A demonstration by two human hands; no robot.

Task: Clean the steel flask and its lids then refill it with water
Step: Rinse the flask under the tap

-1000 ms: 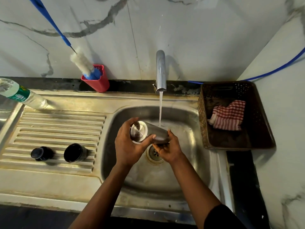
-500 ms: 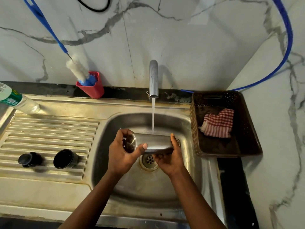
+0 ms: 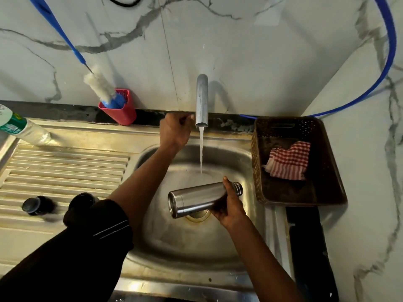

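Steel flask (image 3: 196, 198) lies in right hand (image 3: 229, 207) over sink (image 3: 187, 247); left hand (image 3: 174, 129) beside tap (image 3: 201, 99).

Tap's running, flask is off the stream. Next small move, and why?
Probably shut the tap with the left hand: its fingers curl beside the spout, seemingly on the hidden tap handle. Water falls past the flask, which the right hand holds sideways over the drain.

Sink (image 3: 192, 247) at centre, tap (image 3: 201, 99) behind it; flask (image 3: 196, 199) sideways above the basin. Drainboard (image 3: 65, 166) to the left carries the left lid (image 3: 36, 204) and right lid (image 3: 81, 199) (partly behind a sleeve). Behind it: bottle (image 3: 19, 129), and a holder (image 3: 122, 112) with a brush (image 3: 100, 86) in it. Right of the sink: basket (image 3: 283, 123), cloth (image 3: 290, 163) inside.
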